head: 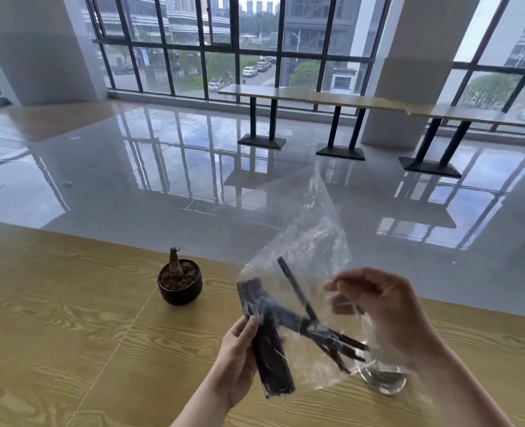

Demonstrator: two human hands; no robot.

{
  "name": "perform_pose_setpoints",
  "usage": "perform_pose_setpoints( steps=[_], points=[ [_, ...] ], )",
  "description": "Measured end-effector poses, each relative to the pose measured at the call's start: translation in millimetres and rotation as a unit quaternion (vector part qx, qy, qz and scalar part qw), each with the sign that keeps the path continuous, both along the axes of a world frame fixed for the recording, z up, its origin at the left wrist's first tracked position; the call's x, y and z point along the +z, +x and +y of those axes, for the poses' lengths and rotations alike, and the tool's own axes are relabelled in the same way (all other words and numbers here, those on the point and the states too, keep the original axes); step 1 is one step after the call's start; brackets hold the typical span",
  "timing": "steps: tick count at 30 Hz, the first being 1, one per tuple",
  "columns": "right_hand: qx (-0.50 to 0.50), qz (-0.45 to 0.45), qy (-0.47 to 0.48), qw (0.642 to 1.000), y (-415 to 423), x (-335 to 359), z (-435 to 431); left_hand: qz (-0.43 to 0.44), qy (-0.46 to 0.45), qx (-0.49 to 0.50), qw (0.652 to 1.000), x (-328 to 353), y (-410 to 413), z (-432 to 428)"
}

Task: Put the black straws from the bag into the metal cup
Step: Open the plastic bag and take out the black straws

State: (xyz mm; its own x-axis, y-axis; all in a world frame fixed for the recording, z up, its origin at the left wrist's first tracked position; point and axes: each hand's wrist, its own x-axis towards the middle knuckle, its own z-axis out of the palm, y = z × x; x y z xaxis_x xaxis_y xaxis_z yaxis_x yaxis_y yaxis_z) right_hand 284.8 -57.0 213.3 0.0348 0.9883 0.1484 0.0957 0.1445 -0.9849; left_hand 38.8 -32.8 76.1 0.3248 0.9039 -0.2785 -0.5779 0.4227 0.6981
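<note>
Over the near edge of the wooden table point(70, 334), the left hand point(239, 359) has thumb and fingers curled round a tight bundle of black straws point(273, 362), though I cannot tell whether it grips them bare or through the film. The right hand point(390, 312) pinches the crumpled plastic of the bag point(310, 241) with its fingers curled and holds it up. A few loose straws lie crossed inside the bag, between the two hands. The straws look light, stiff and slick, so I would take them as a bundle near the middle; a loose grip would probably let them fan out or slide. The bag is thin, floppy and clingy, and it is likely to snag the straw ends. The metal cup point(387, 383) stands on the table just below the right hand, seen partly through the film, so the hanging plastic is what stands in the way of its mouth. A small potted plant point(179, 282) sits off to the left, well apart. Beyond the glossy floor, long tables point(286, 92) line the windows point(193, 41).
</note>
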Motion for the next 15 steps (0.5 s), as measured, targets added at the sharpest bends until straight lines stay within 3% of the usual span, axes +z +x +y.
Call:
perform_pose_setpoints(
  steps=[5, 11, 15],
  points=[
    [-0.018, -0.085, 0.026, 0.996, -2.5, 29.6, 14.4, -0.068, -0.026, 0.007, 0.997, 9.3, 26.1, -6.8],
    [0.052, -0.073, -0.089, 0.992, 17.0, 31.7, 3.0, -0.070, -0.034, 0.060, 0.995, 15.4, 18.6, 7.9],
    [0.073, -0.143, -0.115, 0.980, 11.1, 13.1, -4.8, -0.113, -0.035, 0.088, 0.989, 19.7, 16.0, 18.2]
  ],
)
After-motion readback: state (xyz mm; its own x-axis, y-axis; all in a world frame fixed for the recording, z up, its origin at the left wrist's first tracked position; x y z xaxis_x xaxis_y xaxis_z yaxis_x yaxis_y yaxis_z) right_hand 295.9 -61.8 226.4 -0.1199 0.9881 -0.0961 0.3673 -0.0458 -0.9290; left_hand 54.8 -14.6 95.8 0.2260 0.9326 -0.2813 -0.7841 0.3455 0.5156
